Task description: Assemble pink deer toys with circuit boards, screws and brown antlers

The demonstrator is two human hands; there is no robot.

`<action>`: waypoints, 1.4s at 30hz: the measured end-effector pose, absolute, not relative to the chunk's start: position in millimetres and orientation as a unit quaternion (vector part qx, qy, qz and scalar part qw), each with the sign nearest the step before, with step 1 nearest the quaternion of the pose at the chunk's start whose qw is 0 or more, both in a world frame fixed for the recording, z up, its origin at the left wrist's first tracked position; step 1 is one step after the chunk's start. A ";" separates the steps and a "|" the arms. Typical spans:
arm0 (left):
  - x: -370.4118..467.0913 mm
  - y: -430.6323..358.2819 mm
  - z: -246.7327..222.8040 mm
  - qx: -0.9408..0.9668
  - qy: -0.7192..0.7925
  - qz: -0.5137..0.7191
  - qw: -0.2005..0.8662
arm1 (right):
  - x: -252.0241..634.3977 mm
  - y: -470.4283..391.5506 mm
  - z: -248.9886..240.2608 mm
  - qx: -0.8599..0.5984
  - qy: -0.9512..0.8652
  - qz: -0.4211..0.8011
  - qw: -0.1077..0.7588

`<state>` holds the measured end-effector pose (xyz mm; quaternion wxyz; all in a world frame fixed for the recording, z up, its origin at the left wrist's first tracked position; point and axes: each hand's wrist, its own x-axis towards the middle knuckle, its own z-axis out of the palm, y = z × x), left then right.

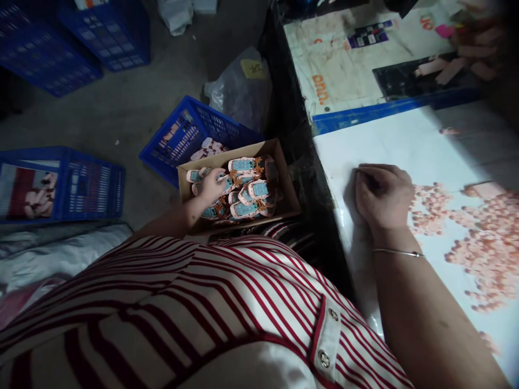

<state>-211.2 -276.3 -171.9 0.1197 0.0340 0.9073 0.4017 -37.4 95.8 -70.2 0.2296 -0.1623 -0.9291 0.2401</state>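
My left hand (213, 185) reaches down into an open cardboard box (290, 189) by my lap. Its fingers are closed on one of the toy phones at the left side of the pile. Several toy phones (245, 209) lie heaped in the box, pale pink with blue keypad faces and brown parts. My right hand (385, 194) rests in a curled fist on the white table top (344, 156). Whatever it may hold is hidden. Just right of it, small pink pieces (432, 208) are spread out, with a larger pile (492, 248) beyond.
A blue crate (170, 143) with pink parts stands behind the box, beside a clear plastic bag (239, 81). Another blue crate (95, 183) is on the floor at left, and more blue crates (109, 35) at upper left. Pink blocks (452, 70) lie on the table's far end.
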 end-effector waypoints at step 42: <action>-186.0 -161.4 -171.4 0.304 0.913 0.080 0.260 | -44.1 89.4 -63.8 -0.246 -0.919 0.227 0.211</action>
